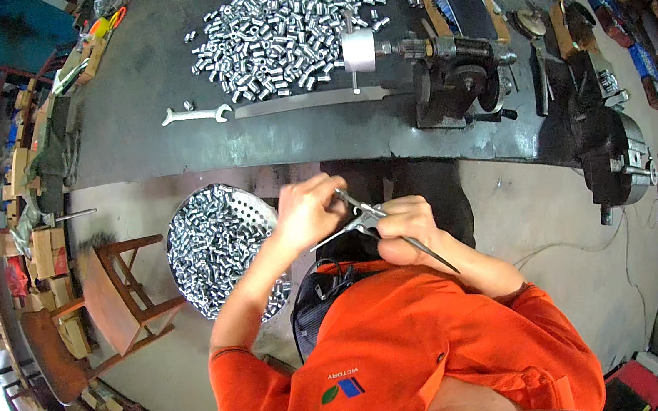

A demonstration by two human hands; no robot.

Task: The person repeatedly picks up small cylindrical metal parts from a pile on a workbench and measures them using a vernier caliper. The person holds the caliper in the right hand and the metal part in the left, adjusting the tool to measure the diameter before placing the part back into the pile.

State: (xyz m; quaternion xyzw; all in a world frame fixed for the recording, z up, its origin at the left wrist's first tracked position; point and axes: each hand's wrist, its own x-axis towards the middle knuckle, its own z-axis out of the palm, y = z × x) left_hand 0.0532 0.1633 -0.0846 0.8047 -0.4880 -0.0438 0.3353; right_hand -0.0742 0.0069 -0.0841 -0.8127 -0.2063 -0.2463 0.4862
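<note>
In front of my orange shirt, both hands are raised around a slim metal caliper with pointed jaws. My left hand is closed, its fingertips pinching the caliper's upper end; any small part between them is hidden. The fingers of my right hand wrap round the caliper's beam, whose dark tail sticks out toward my right forearm. Below and left of my left hand, a round perforated metal basket holds many short shiny metal sleeves.
Beyond my hands stands a dark workbench with a large heap of metal sleeves, an open-end wrench, a flat file and a bench fixture. A wooden stool is at left; a chuck-like machine sits right.
</note>
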